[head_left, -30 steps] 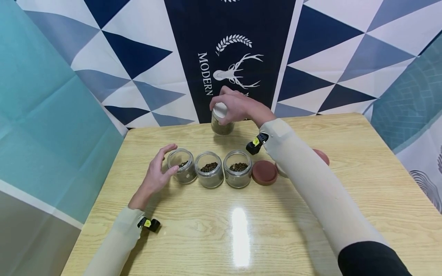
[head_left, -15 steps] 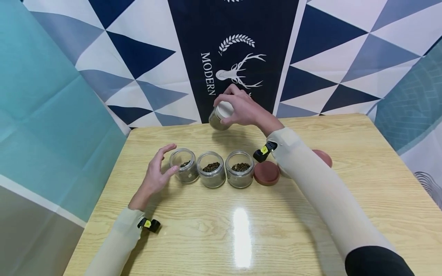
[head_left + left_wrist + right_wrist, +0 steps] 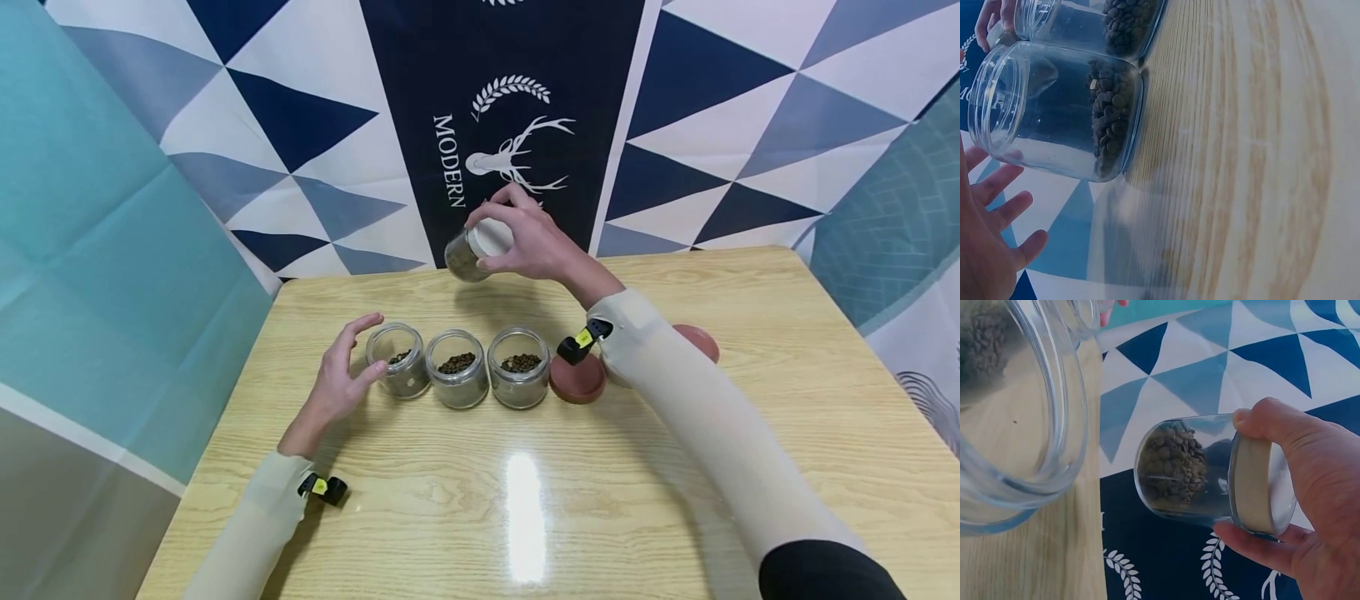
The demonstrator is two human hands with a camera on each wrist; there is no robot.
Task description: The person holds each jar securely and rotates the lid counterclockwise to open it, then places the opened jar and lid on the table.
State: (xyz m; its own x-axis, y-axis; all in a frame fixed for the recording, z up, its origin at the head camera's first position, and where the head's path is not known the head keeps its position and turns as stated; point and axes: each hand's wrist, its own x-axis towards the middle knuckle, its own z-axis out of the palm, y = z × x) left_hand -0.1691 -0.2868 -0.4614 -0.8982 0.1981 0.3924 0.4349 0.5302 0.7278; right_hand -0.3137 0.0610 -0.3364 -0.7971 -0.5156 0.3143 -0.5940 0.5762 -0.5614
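Observation:
My right hand (image 3: 528, 242) grips a glass jar (image 3: 1172, 465) by its white lid (image 3: 1254, 481), fingers and thumb around the lid's rim. The jar is held tilted over the back of the table, base toward the left, with dark brown bean-like pieces inside. Three lidless glass jars stand in a row: the left jar (image 3: 405, 382), the middle jar (image 3: 459, 390) and the right jar (image 3: 519, 390), each with some brown pieces at the bottom. My left hand (image 3: 339, 383) is spread beside the left jar; whether it touches the glass, I cannot tell.
A dark red lid (image 3: 577, 382) lies right of the row. Another reddish lid (image 3: 699, 342) and a pale one (image 3: 617, 375) are partly hidden by my right sleeve. The wooden table (image 3: 420, 500) ends at a patterned cloth backdrop (image 3: 322, 200).
The lidded jar was nearly upright at first; my right hand has tilted it, its base swinging up and left. The left hand and the row of jars stay in place.

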